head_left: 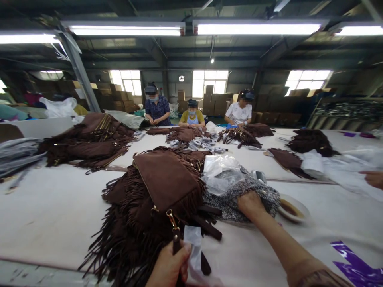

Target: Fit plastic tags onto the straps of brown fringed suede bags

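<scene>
My left hand (172, 263) is closed around a dark brown wrist strap (176, 236) with a gold swivel clip (171, 218) at its top. Beside the thumb hangs a translucent plastic strip (194, 249); whether the fingers also grip it I cannot tell. Just beyond lies a heap of brown fringed bags (128, 199), with one flat zippered bag (170, 175) on top. My right hand (251, 203) reaches into a black-and-white knitted fabric (227, 205), which hides its fingers. Clear plastic bags (223, 173) rest on that fabric.
A shallow dish (295, 209) with brown contents stands right of the knit. Purple plastic (356, 265) lies at the near right. More fringed bags (89, 143) are piled at left. Three co-workers sit or stand across the table (54, 211). Another person's hand (374, 179) shows at the right edge.
</scene>
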`<state>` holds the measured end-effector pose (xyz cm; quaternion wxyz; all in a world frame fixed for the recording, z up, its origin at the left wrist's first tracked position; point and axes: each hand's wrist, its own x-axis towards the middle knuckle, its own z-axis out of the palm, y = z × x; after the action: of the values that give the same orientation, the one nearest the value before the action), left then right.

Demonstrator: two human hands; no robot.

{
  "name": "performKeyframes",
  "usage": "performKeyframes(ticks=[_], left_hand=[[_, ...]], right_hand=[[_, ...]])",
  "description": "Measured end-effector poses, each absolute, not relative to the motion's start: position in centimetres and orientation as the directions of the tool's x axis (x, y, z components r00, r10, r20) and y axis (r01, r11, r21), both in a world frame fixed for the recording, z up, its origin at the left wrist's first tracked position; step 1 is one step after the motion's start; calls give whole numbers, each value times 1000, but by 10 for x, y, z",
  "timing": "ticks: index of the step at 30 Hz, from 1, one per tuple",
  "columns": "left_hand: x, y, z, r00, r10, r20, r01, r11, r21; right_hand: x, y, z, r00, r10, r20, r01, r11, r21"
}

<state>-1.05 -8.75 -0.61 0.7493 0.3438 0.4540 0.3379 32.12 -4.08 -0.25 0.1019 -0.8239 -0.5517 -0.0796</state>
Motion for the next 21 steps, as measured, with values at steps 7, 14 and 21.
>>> performKeyframes(ticks=[7, 14, 21], left_hand=[[-13, -91, 0, 385, 813, -436, -240, 545, 804], [-14, -93, -1, 381, 811, -444, -289, 561, 776], [-15, -99, 4, 399, 813, -424, -267, 546, 794]], right_hand=[[304, -101, 21, 394, 844, 364, 907, -420, -9], [238, -133, 23, 359, 908, 214, 757, -149, -637], [158, -127, -3, -7, 964, -265, 78, -264, -961]])
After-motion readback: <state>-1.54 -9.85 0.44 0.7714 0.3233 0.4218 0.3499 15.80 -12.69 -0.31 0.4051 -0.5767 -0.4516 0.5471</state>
